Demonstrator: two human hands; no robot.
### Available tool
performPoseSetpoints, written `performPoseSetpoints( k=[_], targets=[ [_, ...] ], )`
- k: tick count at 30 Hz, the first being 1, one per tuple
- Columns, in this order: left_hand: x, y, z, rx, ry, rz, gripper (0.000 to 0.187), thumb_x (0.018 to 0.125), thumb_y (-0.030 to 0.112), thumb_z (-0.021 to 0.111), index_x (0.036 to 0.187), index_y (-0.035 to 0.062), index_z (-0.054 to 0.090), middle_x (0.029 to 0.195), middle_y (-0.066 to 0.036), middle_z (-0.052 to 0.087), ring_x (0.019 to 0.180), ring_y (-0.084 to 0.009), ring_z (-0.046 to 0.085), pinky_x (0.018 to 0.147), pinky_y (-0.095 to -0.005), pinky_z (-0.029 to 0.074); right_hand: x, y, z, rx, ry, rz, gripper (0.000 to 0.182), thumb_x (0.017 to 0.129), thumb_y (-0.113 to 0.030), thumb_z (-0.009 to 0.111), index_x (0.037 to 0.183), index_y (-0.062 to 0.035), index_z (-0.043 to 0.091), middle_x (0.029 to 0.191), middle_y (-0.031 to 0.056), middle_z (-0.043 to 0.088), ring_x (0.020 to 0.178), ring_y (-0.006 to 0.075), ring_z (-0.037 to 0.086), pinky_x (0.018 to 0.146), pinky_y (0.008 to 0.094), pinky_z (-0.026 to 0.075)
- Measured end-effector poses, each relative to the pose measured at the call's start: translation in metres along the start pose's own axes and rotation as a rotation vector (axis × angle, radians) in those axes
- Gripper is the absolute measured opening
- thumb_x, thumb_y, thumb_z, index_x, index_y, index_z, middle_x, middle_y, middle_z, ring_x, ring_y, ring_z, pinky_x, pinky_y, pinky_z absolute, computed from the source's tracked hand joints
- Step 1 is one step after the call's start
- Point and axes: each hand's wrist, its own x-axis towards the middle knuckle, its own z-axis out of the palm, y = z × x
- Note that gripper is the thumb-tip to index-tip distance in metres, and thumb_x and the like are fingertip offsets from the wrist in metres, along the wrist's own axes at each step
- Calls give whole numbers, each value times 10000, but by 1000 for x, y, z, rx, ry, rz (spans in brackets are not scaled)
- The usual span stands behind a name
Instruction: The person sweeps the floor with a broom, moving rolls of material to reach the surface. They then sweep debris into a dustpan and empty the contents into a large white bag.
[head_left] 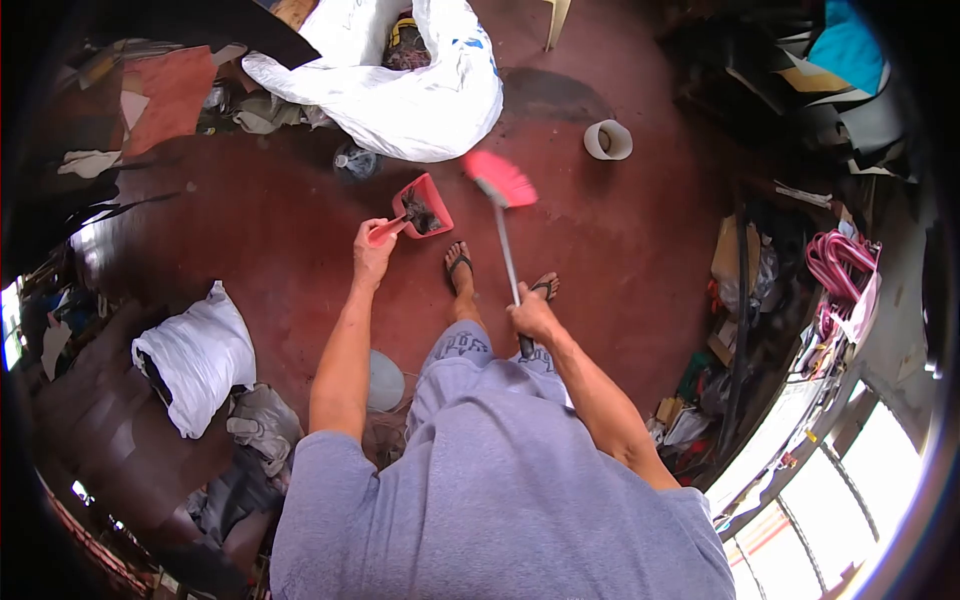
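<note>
My left hand (371,256) is closed round the handle of a red dustpan (436,195). Dark sweepings lie in its pan, which is held over the red floor. In my right hand (534,314) is the grey shaft of a broom (505,238), gripped near its black end. The broom's pink bristle head, a little blurred, is to the right of the dustpan and beside a big white sack (430,120). My sandalled feet stand between the two tools.
A white pot (608,140) stands on the floor ahead to the right. A clear plastic bottle (355,162) lies by the big sack. Another white sack (205,355) is at the left, and a pale round lid or bucket (385,381) behind my left arm. Cluttered shelves line the right side.
</note>
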Motion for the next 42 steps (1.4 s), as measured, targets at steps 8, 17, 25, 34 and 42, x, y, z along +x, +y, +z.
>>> performPoseSetpoints(
  k=[8, 17, 25, 34, 42],
  targets=[
    [-9, 10, -1, 5, -267, 14, 392, 729, 18, 747, 1065, 43, 545, 1154, -76, 604, 1127, -181, 553, 988, -311, 423, -160, -13, -72, 243, -299, 21, 579, 864, -118, 585, 1415, -51, 422, 719, 45, 556, 590, 117, 525, 530, 295, 450],
    [-42, 103, -16, 355, -488, 319, 340, 719, 62, 761, 994, 47, 562, 1014, -101, 641, 1017, -240, 605, 914, -342, 461, -295, 99, -113, 526, -112, 281, 716, 884, -100, 577, 1497, -49, 211, 635, 22, 536, 455, 112, 500, 389, 271, 421],
    [-125, 317, -73, -121, -301, 719, 153, 842, 28, 639, 884, 46, 493, 910, -133, 655, 885, -245, 653, 864, -419, 530, -265, 211, -82, 227, 112, 356, 382, 836, -95, 618, 1180, 46, 533, 629, 71, 572, 494, 163, 570, 425, 329, 449],
    [-142, 463, -159, -547, -37, 1184, 112, 914, 100, 567, 896, 84, 458, 792, -69, 506, 644, -170, 518, 643, -360, 485, -235, 367, -44, 154, -7, 469, 503, 809, -110, 644, 1267, 63, 525, 736, 142, 656, 593, 206, 631, 537, 343, 502],
    [-77, 426, -173, -863, 858, 927, 181, 887, 146, 642, 809, 39, 518, 729, -55, 542, 647, -198, 564, 675, -372, 528, -254, 322, -52, 197, 12, 499, 526, 812, -109, 641, 1290, 59, 500, 736, 138, 656, 590, 205, 628, 537, 339, 501]
  ],
)
